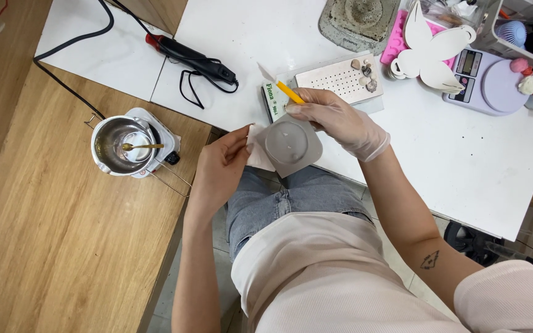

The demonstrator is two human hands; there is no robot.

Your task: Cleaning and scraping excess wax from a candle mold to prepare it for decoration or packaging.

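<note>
A small white-and-green box is seen flat on the white surface. A grey screen is set in the lilac scale at the right.

Bare left hand pinching, gloved right hand gripping, close together

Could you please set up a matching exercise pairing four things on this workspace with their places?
Things:
1. metal pot
2. heat gun
3. kitchen scale
4. grey mould

Places:
A. far right of the white table
B. on the small hotplate on the wooden bench
C. held between the left hand and gloved right hand
D. lying on the white table with its black cord

Pairs: 1-B, 2-D, 3-A, 4-C
</note>
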